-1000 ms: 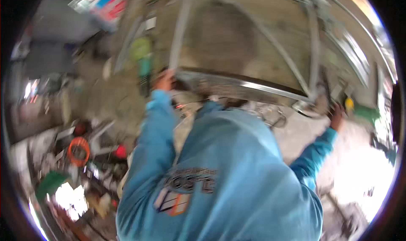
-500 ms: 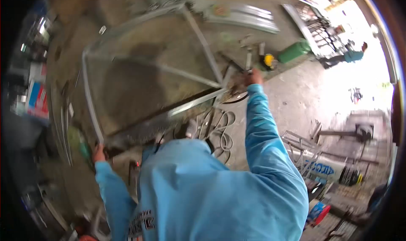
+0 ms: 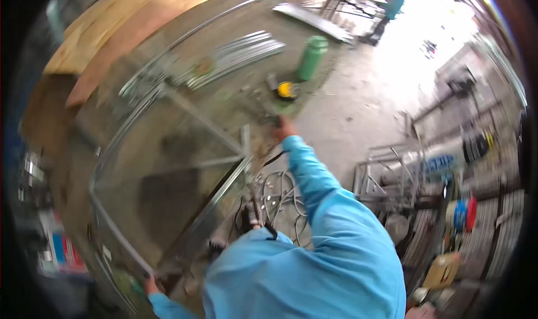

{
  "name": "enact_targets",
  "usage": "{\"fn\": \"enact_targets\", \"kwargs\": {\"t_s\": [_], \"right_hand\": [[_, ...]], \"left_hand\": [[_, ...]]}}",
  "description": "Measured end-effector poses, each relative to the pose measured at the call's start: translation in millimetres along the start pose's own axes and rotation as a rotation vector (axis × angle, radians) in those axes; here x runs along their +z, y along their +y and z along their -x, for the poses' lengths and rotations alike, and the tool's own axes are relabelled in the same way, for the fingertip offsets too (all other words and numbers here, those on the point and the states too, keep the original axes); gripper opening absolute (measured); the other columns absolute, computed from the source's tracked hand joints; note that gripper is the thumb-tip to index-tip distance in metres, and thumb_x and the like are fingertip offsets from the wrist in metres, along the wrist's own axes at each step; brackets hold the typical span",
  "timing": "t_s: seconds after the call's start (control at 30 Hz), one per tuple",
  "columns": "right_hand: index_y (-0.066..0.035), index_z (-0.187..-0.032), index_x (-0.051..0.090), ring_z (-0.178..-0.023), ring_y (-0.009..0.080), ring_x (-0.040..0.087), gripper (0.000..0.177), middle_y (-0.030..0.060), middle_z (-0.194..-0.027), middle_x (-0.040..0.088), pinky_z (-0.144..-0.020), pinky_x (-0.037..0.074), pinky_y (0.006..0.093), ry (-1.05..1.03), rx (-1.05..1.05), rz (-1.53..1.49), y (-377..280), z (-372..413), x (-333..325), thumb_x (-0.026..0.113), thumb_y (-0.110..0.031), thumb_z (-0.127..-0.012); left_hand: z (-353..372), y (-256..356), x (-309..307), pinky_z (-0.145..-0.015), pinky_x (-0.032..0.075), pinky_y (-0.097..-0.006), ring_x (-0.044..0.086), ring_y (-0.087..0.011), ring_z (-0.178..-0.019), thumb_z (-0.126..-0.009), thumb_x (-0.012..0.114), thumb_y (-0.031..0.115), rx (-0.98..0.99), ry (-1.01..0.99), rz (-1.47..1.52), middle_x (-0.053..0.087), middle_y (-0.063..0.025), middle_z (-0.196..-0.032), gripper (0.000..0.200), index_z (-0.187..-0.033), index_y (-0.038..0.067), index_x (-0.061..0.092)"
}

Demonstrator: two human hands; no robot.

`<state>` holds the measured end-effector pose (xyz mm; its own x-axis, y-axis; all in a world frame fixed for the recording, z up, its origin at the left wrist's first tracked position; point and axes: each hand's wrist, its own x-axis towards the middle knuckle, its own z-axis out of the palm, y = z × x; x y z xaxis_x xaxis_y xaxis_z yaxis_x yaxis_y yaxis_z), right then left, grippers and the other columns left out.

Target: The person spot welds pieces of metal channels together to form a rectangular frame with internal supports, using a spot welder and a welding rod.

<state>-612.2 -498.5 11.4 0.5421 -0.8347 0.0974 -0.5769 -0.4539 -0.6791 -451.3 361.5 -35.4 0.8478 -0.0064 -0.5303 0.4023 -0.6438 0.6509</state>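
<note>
A large metal frame [image 3: 120, 229] of thin bars with diagonal braces lies tilted across the floor in front of me. At its near left corner, my left hand [image 3: 151, 285] is closed on the bar. My right hand [image 3: 286, 128] is stretched forward past the frame's right corner, closed around a hand tool [image 3: 276, 121] with a dark grip and a slim shaft; motion blur hides its kind. Just beyond that hand sits a yellow and black round tool [image 3: 287, 90]. Looped cable [image 3: 283, 193] lies on the floor below my right forearm.
A green cylinder [image 3: 312, 58] and stacked metal profiles [image 3: 238, 58] lie ahead. To the right are a welded metal frame [image 3: 386, 176], a white gas cylinder [image 3: 443, 162] and a plastic container [image 3: 443, 269]. Another person [image 3: 386, 14] stands far off near the bright opening.
My view has turned to the right, so the scene sits further left. Both hands keep their grip, and the metal frame shows at a steeper slant.
</note>
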Motion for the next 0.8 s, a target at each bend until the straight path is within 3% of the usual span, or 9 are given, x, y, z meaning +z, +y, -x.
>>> {"fn": "enact_targets", "kwargs": {"t_s": [0.03,0.1,0.2,0.23,0.27,0.3,0.37,0.67,0.8], "right_hand": [[-0.016,-0.133,0.054,-0.104,0.0429,0.062,0.050,0.0216,-0.119,0.064,-0.087,0.050,0.0506,0.060,-0.068,0.044,36.3,5.2,-5.3,0.063,-0.033,-0.086],[-0.013,-0.133,0.054,-0.105,0.0409,0.061,0.045,0.0223,-0.121,0.062,-0.088,0.050,0.0492,0.104,-0.206,0.269,131.8,14.8,-25.3,0.058,-0.026,-0.090],[-0.002,-0.139,0.047,-0.135,0.0348,0.042,0.043,0.0211,-0.147,0.045,-0.114,0.033,0.0387,-0.013,-0.336,0.534,264.4,35.8,-78.7,0.051,-0.019,-0.100],[0.001,-0.141,0.044,-0.138,0.0330,0.039,0.048,0.0220,-0.149,0.042,-0.116,0.028,0.0390,-0.235,-0.272,1.072,182.6,84.2,-127.7,0.056,-0.017,-0.098],[0.000,-0.136,0.046,-0.113,0.0257,0.058,0.048,0.0187,-0.125,0.059,-0.095,0.046,0.0364,0.098,-0.302,0.125,239.2,94.7,-124.5,0.063,-0.019,-0.096],[-0.003,-0.128,0.050,-0.072,0.0134,0.057,0.044,0.0060,-0.087,0.060,-0.059,0.046,0.0272,-0.037,0.206,-0.485,186.4,128.7,-153.1,0.067,-0.026,-0.094],[-0.006,-0.122,0.051,-0.050,0.0058,0.039,0.041,-0.0033,-0.067,0.044,-0.042,0.029,0.0237,0.068,0.363,-0.410,57.1,197.1,-180.0,0.068,-0.030,-0.094],[-0.007,-0.125,0.051,-0.055,0.0056,0.042,0.039,-0.0029,-0.071,0.049,-0.048,0.031,0.0229,-0.247,0.057,-0.374,-112.1,362.2,-237.1,0.065,-0.031,-0.097],[0.005,-0.147,0.038,-0.100,0.0173,0.058,0.059,0.0133,-0.120,0.062,-0.084,0.049,0.0284,-0.398,0.081,-0.238,-135.1,417.5,-232.3,0.064,-0.011,-0.096]], "left_hand": [[6.9,-8.4,17.0,-0.070,0.054,-0.0365,0.069,-0.0231,-0.086,-0.091,0.066,0.047,-0.095,0.078,0.541,0.073,-0.0093,-0.094,0.045,-0.097,0.003,0.073],[35.3,62.4,9.0,-0.058,0.049,-0.0330,0.063,-0.0193,-0.067,-0.087,0.072,0.044,-0.393,0.154,0.149,0.068,-0.0051,-0.080,0.039,-0.095,0.006,0.070],[29.3,98.0,0.6,-0.061,0.046,-0.0332,0.057,-0.0154,-0.069,-0.085,0.074,0.047,-0.111,0.108,0.165,0.066,-0.0036,-0.084,0.044,-0.101,0.006,0.069],[-28.2,43.2,0.7,-0.063,0.046,-0.0406,0.058,-0.0224,-0.069,-0.084,0.072,0.052,0.173,0.262,-0.135,0.067,-0.0095,-0.083,0.051,-0.097,0.003,0.069],[-78.0,-0.3,0.6,-0.066,0.046,-0.0479,0.059,-0.0294,-0.070,-0.082,0.070,0.058,0.397,0.507,-0.477,0.069,-0.0155,-0.081,0.059,-0.093,0.000,0.068],[-30.3,93.4,-4.1,-0.080,0.048,-0.0496,0.063,-0.0388,-0.089,-0.084,0.067,0.054,0.102,0.270,-0.440,0.068,-0.0241,-0.096,0.056,-0.098,0.000,0.069],[-35.7,112.1,-2.6,-0.075,0.049,-0.0497,0.065,-0.0414,-0.080,-0.081,0.067,0.058,0.116,0.264,-0.505,0.068,-0.0252,-0.082,0.063,-0.078,-0.005,0.069],[-61.7,98.3,3.1,-0.103,0.046,-0.0451,0.057,-0.0428,-0.120,-0.084,0.068,0.047,-0.003,0.079,-0.269,0.058,-0.0307,-0.129,0.070,-0.122,-0.011,0.058],[-67.2,100.8,4.8,-0.104,0.046,-0.0446,0.056,-0.0431,-0.122,-0.084,0.069,0.044,0.033,0.031,-0.246,0.057,-0.0323,-0.129,0.070,-0.124,-0.012,0.056]]}}
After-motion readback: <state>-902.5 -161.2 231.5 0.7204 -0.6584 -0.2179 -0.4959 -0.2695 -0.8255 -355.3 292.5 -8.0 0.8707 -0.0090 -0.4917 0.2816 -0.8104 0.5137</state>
